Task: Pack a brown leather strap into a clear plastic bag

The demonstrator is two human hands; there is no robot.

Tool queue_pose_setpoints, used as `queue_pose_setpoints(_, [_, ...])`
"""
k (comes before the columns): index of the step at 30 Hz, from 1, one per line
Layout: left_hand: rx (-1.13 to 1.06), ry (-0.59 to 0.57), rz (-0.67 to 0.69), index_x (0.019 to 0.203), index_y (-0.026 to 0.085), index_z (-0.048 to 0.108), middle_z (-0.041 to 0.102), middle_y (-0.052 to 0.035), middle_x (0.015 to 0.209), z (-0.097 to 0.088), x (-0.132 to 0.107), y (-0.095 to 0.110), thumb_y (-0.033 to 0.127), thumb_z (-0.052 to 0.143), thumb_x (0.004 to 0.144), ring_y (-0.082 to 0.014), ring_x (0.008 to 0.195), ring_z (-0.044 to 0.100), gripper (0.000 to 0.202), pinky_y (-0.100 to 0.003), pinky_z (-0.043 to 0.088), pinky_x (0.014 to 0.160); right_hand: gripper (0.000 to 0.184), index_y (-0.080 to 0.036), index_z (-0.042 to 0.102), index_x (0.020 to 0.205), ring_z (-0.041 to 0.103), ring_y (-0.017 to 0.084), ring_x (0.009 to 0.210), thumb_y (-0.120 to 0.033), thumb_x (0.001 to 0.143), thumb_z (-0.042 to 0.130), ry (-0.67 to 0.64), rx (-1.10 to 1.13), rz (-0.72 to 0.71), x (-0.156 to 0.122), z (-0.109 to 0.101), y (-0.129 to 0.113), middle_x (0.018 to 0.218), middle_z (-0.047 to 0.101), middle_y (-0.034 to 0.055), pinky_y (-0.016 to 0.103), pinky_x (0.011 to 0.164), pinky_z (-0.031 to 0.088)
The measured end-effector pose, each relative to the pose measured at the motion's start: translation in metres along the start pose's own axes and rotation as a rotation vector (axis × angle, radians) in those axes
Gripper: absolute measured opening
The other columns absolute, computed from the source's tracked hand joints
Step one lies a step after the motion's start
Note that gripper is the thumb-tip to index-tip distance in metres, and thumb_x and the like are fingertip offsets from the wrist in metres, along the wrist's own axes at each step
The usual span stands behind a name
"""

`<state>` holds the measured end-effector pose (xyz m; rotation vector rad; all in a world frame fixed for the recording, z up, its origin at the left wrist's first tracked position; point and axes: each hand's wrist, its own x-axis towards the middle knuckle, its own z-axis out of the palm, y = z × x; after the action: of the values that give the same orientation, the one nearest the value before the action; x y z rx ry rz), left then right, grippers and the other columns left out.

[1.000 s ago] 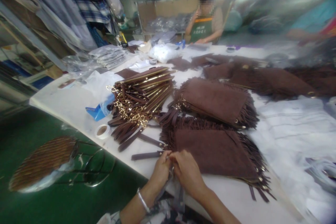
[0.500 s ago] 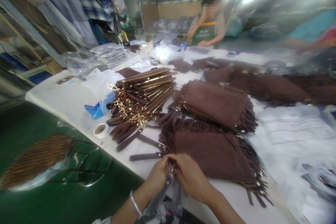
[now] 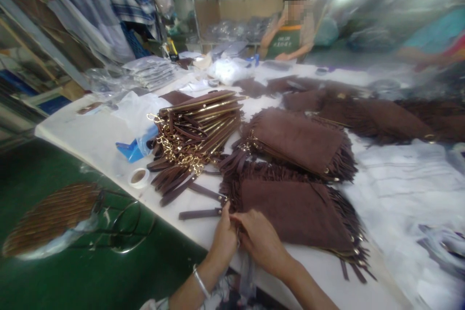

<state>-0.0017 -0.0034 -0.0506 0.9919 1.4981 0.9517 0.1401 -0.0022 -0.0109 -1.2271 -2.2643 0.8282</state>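
Note:
At the table's near edge, my left hand (image 3: 224,240) and my right hand (image 3: 262,240) meet with fingers closed. Between them is a dark strap (image 3: 247,271) with a bit of metal fitting, its lower end hanging down toward my lap. The fingers hide most of the fitting. Just beyond my hands lies a stack of brown fringed pouches (image 3: 290,208), with strap ends poking out on its left. Behind it rests a second fringed pile (image 3: 294,138). To the left, a heap of brown zippered pouches (image 3: 203,121) has gold clasps and wrist straps spilling forward.
A tape roll (image 3: 139,177) and a blue tape dispenser (image 3: 131,150) sit near the left table edge. White plastic sheets (image 3: 395,189) cover the right side. A wicker-seated stool (image 3: 54,218) stands on the green floor. Across the table is a person in an apron (image 3: 286,41).
My left hand has shifted slightly, its thumb now extending up toward the pouch's strap end. The strap's metal fitting, visible before, is now mostly covered. The view has moved a little.

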Motion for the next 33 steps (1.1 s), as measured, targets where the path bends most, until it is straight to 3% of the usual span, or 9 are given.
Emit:
queue_pose_setpoints(6, [-0.105, -0.117, -0.103, 0.145, 0.019, 0.027, 0.065, -0.0098, 0.119, -0.018, -0.005, 0.008, 0.012, 0.048, 0.078, -0.0224, 0.112, 0.059, 0.071, -0.035, 0.044, 0.098, 0.046, -0.026, 0.052, 0.120, 0.049, 0.022, 0.095, -0.004, 0.080, 0.051, -0.003, 0.009, -0.010, 0.004, 0.004, -0.001, 0.106, 0.063, 0.0032, 0.034, 0.083, 0.034])
queue_pose_setpoints(10, [-0.044, -0.121, -0.037, 0.138, 0.018, 0.031, 0.060, -0.0112, 0.123, -0.040, -0.021, 0.008, 0.017, 0.054, 0.079, -0.0226, 0.114, 0.057, 0.064, -0.033, 0.043, 0.095, 0.046, -0.025, 0.052, 0.119, 0.050, 0.021, 0.092, -0.002, 0.079, 0.050, 0.005, 0.025, -0.002, 0.004, 0.004, 0.001, 0.102, 0.062, 0.0024, 0.033, 0.082, 0.035])
queue_pose_setpoints(13, [0.037, -0.054, -0.072, 0.128, 0.017, 0.036, 0.060, -0.0118, 0.116, -0.053, -0.038, 0.002, 0.035, 0.060, 0.082, -0.0215, 0.089, 0.064, 0.054, -0.033, 0.049, 0.077, 0.045, -0.024, 0.052, 0.116, 0.050, 0.020, 0.092, -0.001, 0.077, 0.050, 0.011, 0.019, 0.011, 0.004, 0.005, 0.002, 0.099, 0.062, 0.0019, 0.032, 0.081, 0.035])
queue_pose_setpoints(15, [0.042, -0.104, -0.140, 0.115, 0.017, 0.044, 0.061, -0.0091, 0.104, -0.056, -0.048, -0.003, 0.043, 0.061, 0.081, -0.0191, 0.072, 0.064, 0.046, -0.031, 0.050, 0.065, 0.046, -0.023, 0.052, 0.115, 0.050, 0.020, 0.091, 0.000, 0.076, 0.050, 0.012, 0.029, 0.016, 0.004, 0.005, 0.002, 0.097, 0.062, 0.0017, 0.032, 0.081, 0.035])
queue_pose_setpoints(18, [0.062, -0.276, -0.212, 0.089, 0.017, 0.054, 0.063, -0.0025, 0.079, -0.053, -0.053, -0.008, 0.042, 0.060, 0.081, -0.0158, 0.056, 0.061, 0.027, -0.025, 0.044, 0.052, 0.044, -0.023, 0.052, 0.115, 0.051, 0.020, 0.091, 0.001, 0.077, 0.048, 0.010, 0.051, 0.013, 0.003, 0.004, 0.002, 0.096, 0.062, 0.0016, 0.033, 0.082, 0.035])
queue_pose_setpoints(21, [0.084, -0.316, -0.222, 0.076, 0.018, 0.052, 0.059, 0.0017, 0.064, -0.045, -0.048, -0.008, 0.037, 0.055, 0.082, -0.0124, 0.047, 0.055, 0.020, -0.022, 0.037, 0.047, 0.044, -0.024, 0.050, 0.118, 0.051, 0.020, 0.094, -0.001, 0.081, 0.046, -0.002, 0.083, -0.007, 0.000, 0.000, 0.002, 0.099, 0.062, 0.0018, 0.034, 0.085, 0.036])
queue_pose_setpoints(33, [0.056, -0.297, -0.230, 0.077, 0.018, 0.050, 0.056, 0.0021, 0.058, -0.028, -0.029, -0.009, 0.040, 0.050, 0.080, -0.0128, 0.045, 0.052, 0.022, -0.023, 0.037, 0.046, 0.053, -0.026, 0.046, 0.127, 0.053, 0.020, 0.105, -0.001, 0.081, 0.045, 0.006, 0.146, -0.008, -0.004, -0.001, 0.007, 0.113, 0.061, 0.0024, 0.039, 0.097, 0.038])
